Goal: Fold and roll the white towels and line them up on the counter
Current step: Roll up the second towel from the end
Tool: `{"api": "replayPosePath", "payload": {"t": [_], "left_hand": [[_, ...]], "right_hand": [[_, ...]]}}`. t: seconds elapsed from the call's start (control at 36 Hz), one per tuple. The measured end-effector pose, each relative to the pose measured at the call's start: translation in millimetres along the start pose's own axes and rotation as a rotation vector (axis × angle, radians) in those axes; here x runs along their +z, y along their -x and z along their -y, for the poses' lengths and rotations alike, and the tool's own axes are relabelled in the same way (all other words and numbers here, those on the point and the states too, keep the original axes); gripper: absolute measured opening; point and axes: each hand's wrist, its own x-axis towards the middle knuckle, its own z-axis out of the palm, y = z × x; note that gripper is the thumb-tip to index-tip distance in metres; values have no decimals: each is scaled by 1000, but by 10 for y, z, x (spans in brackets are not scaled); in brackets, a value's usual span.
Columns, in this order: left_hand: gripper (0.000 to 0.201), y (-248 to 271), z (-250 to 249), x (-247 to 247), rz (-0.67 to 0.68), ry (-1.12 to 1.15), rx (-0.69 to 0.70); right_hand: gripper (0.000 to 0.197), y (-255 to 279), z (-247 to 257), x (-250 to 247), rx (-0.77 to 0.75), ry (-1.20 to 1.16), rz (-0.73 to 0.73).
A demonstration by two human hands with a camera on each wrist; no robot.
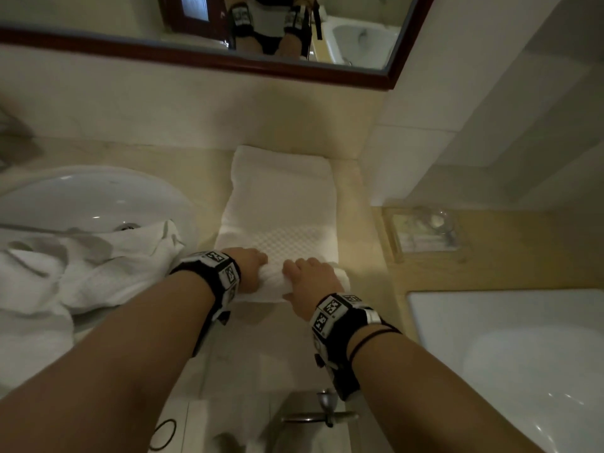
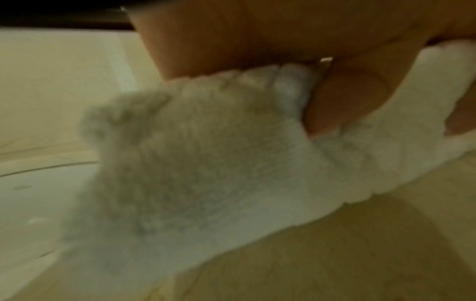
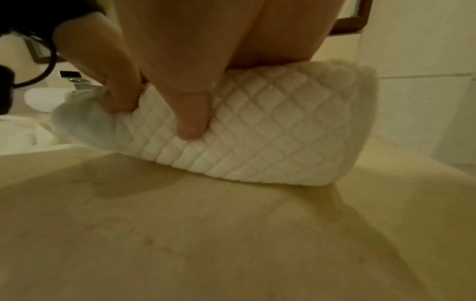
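A white quilted towel [image 1: 281,204] lies folded in a long strip on the beige counter [image 1: 362,276], running away from me toward the wall. Its near end is rolled into a short roll [image 1: 277,284]. My left hand [image 1: 251,268] grips the roll's left part, fingers curled over the top. My right hand [image 1: 309,277] grips its right part. In the right wrist view both thumbs press into the near side of the roll [image 3: 270,132]. The left wrist view shows my left hand [image 2: 342,97] pinching the roll's fluffy end [image 2: 206,173].
A crumpled pile of white towels [image 1: 75,276] lies at the left, over the rim of the round sink [image 1: 81,201]. A clear glass tray [image 1: 421,230] sits on a ledge to the right, with a bathtub [image 1: 523,354] below. A framed mirror [image 1: 209,57] hangs behind the counter.
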Motion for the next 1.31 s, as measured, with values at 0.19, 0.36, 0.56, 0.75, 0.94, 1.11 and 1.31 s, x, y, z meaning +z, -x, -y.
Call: {"api": "replayPosePath", "payload": {"t": [0.19, 0.36, 0.56, 0.75, 0.94, 1.11, 1.31], "left_hand": [[58, 94, 154, 15, -318, -91, 180], [93, 15, 306, 78, -260, -259, 246], [95, -354, 306, -82, -142, -179, 214], [82, -486, 371, -224, -27, 22, 193], [74, -505, 463, -280, -59, 242, 135], [77, -340, 429, -178, -325, -81, 222], [84, -272, 316, -90, -254, -176, 131]], "right_hand": [[41, -282, -123, -204, 142, -172, 165], [57, -494, -197, -329, 253, -67, 278], [62, -570, -103, -188, 321, -4, 122], [67, -402, -151, -36, 204, -112, -107], [77, -501, -303, -231, 118, -70, 102], [55, -665, -354, -521, 110, -139, 191], [43, -803, -416, -585, 138, -262, 322]]}}
